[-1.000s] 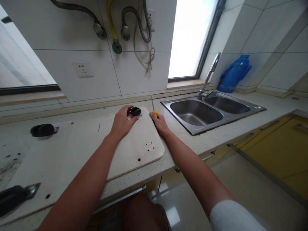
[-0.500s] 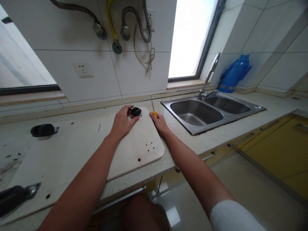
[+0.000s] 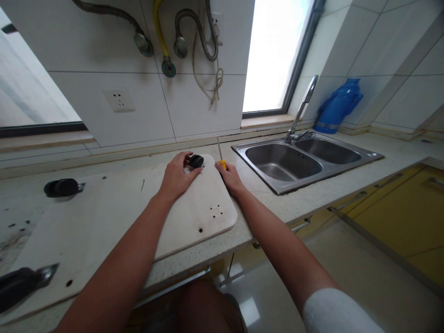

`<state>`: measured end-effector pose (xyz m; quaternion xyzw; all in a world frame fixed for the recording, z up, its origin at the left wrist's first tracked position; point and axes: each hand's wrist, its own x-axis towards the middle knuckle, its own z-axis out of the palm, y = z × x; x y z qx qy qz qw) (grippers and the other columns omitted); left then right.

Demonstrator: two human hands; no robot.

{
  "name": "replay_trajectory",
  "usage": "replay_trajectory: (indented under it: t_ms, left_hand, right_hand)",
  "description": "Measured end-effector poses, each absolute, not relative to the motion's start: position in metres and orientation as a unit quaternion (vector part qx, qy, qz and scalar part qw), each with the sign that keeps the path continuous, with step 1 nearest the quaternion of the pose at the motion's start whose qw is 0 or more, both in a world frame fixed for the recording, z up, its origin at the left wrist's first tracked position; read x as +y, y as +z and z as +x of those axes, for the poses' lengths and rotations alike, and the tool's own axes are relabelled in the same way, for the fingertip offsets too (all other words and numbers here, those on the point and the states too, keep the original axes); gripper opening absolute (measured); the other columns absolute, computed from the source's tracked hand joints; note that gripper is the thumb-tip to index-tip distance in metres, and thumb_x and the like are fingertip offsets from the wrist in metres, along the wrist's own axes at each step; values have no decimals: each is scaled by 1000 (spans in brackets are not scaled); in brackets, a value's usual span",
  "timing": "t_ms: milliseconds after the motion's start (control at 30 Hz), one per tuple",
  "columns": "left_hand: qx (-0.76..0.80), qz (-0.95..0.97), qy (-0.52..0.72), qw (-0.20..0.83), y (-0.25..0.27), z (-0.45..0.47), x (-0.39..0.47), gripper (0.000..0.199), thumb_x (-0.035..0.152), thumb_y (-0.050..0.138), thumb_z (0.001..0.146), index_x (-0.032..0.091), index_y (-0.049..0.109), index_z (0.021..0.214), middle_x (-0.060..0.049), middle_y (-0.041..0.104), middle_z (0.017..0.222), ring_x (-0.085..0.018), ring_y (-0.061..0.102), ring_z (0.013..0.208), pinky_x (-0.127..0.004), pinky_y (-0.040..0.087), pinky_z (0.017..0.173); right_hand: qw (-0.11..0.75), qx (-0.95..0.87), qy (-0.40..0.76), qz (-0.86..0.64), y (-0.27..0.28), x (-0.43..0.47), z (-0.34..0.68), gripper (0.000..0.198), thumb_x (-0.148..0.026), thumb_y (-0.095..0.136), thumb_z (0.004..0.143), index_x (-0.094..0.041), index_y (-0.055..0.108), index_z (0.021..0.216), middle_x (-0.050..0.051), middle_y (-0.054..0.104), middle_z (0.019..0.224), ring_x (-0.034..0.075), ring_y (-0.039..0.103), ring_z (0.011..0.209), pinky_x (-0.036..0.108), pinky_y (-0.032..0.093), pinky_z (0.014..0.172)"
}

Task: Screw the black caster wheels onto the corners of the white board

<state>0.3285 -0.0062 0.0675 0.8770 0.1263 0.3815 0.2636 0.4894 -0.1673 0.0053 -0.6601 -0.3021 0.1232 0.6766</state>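
Note:
A white board (image 3: 183,212) with rounded corners and drilled holes lies flat on the countertop. Near its far right corner my left hand (image 3: 176,175) is closed around a black caster wheel (image 3: 196,161), which is over the board. Part of the caster is hidden by my fingers. At the board's right edge, my right hand (image 3: 230,176) grips a screwdriver (image 3: 222,163) by its yellow handle, the metal shaft pointing up and away. Two more black casters, one far left (image 3: 62,187) and one near left (image 3: 21,284), stand on the board.
Right of the board a double steel sink (image 3: 258,178) with a tap (image 3: 307,95) is set into the countertop (image 3: 274,206). A blue thermos flask (image 3: 335,111) stands behind it. Hoses (image 3: 161,32) hang on the tiled wall. Yellow cabinets (image 3: 402,203) are below.

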Motion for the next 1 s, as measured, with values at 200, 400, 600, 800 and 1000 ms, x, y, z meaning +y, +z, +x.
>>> replay_trajectory:
  t_ms: [200,400,600,800,1000]
  left_hand:
    - [122,878,384,259,67,328,-6,63,43,92,83,19,72,137,-13,83,130,-30,81,109,-47,66,107]
    - [124,878,386,254,67,328,-7,62,44,91,83,20,71,137,-12,83,127,-30,82,108,-47,66,106]
    - [121,878,387,254,68,327,-9,62,45,91,83,20,71,137,-12,83,126,-30,81,107,-46,66,105]
    - [120,878,388,253,69,327,-11,63,44,91,83,20,71,137,-12,83,127,-30,81,107,-46,66,105]
    - [127,879,384,253,70,326,-12,63,45,90,83,20,71,138,-12,83,128,-30,82,107,-45,66,105]
  right_hand:
    - [676,-300,123,-662,3,-166,491,56,-78,70,89,-23,67,82,-2,61,78,19,52,78,32,40,69]
    - [675,-303,120,-662,3,-166,492,56,-78,70,89,-23,68,81,-1,62,80,20,53,80,33,41,69]
    - [675,-307,121,-660,4,-168,491,56,-78,70,90,-23,67,81,-1,61,79,20,52,79,33,41,69]
    - [674,-306,120,-661,3,-166,492,55,-78,69,89,-24,68,81,0,63,81,21,54,81,33,43,70]
    - [677,-300,123,-661,3,-167,491,55,-78,70,88,-23,68,81,0,62,81,20,54,80,33,42,70]
